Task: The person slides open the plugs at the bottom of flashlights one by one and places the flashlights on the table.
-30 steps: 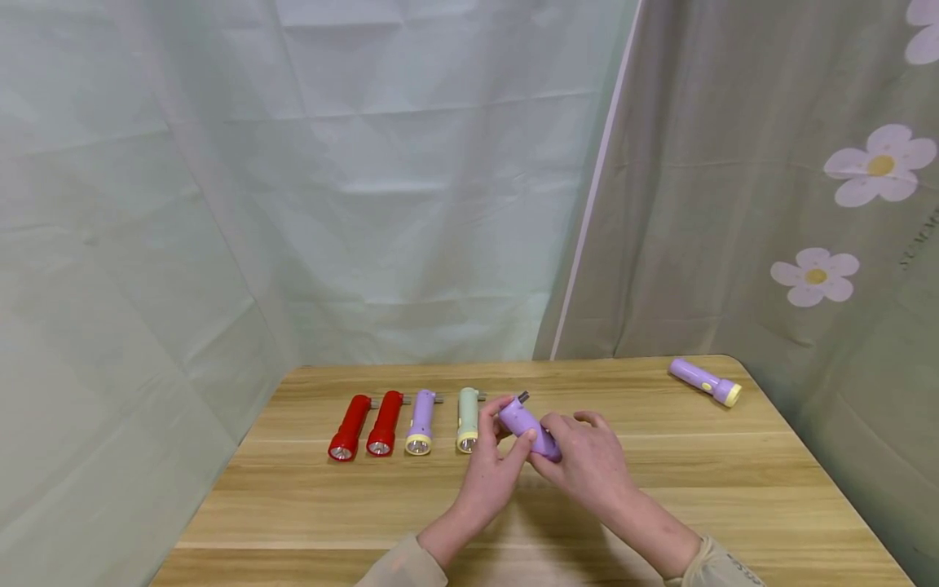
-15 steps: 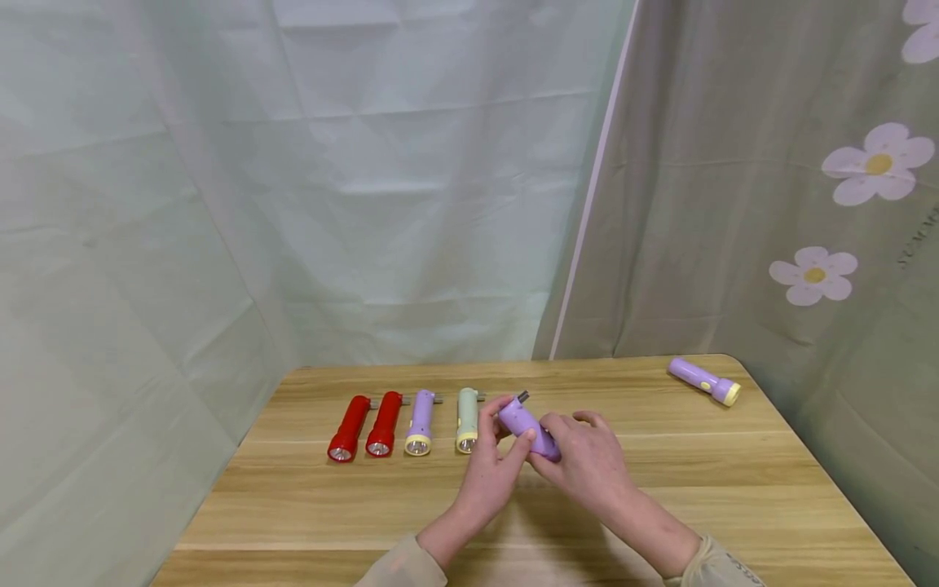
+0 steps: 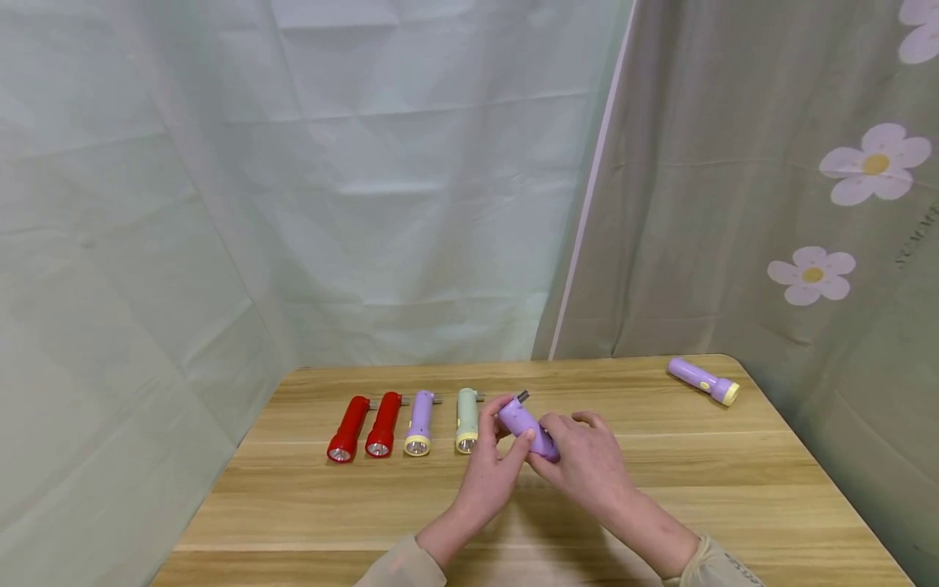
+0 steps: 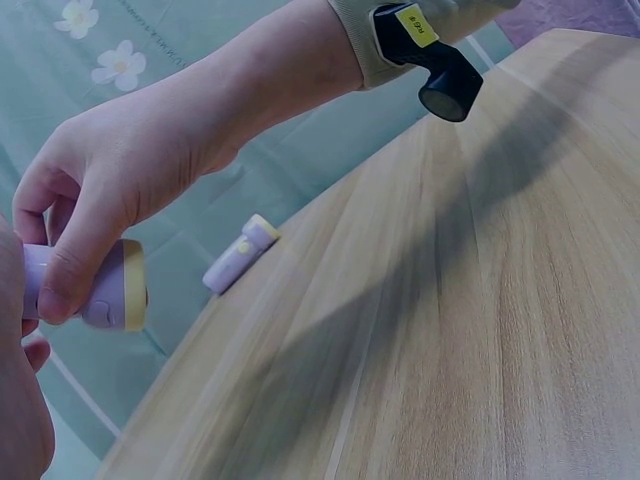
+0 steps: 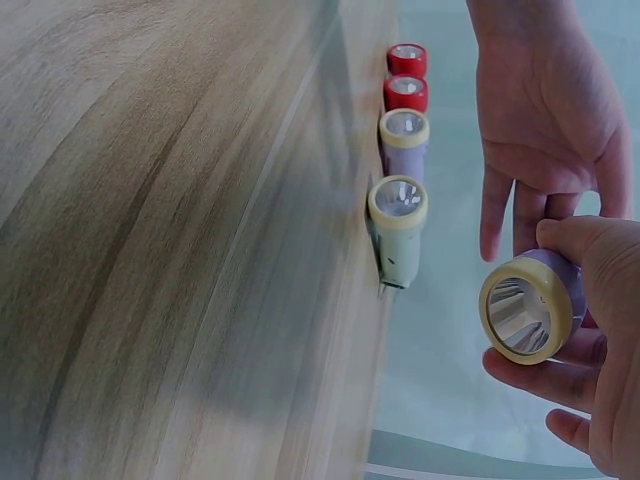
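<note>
Both hands hold a purple flashlight [image 3: 519, 418] above the table, its metal plug prongs sticking out at the upper end. My left hand [image 3: 490, 466] grips the prong end with fingers and thumb. My right hand [image 3: 589, 459] grips the head end, which it hides in the head view. A yellow rim and reflector [image 5: 522, 310] show there in the right wrist view, with no visible glow. To the left lie a green flashlight [image 3: 467, 417], another purple flashlight [image 3: 421, 420] and two red flashlights, one nearer [image 3: 385, 424] and one at the far left [image 3: 349, 428], prongs folded out.
One more purple flashlight [image 3: 703, 381], with a yellow head, lies near the back right corner of the wooden table [image 3: 330, 522]. Pale curtains [image 3: 411, 204] hang around the table's back and sides. A black camera mount [image 4: 430, 65] sits on the right wrist.
</note>
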Available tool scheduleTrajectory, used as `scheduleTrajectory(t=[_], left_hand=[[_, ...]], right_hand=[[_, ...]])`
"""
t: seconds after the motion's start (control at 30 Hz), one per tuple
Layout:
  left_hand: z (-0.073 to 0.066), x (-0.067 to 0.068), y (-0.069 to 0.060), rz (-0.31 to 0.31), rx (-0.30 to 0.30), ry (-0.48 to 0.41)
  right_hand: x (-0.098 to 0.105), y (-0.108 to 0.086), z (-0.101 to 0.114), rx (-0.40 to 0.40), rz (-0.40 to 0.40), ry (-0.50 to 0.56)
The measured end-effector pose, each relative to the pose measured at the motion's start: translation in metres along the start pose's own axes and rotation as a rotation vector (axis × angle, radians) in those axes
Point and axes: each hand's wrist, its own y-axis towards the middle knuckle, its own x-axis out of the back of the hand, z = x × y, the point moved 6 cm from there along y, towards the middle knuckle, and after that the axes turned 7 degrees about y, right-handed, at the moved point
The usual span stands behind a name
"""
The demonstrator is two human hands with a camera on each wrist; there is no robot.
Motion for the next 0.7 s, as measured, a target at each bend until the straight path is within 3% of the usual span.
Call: scheduleTrajectory(t=[0.3,0.7], left_hand=[[-0.0011,0.0024,-0.0009,-0.008,0.011,0.029],[-0.0013,0.0057,0.001,-0.028,0.018,0.141]], right_hand=[[0.0,-0.0005,0.0006,-0.008,-0.02,0.006],[-0.0004,0.0012,-0.0006,-0.11,0.026,0.033]])
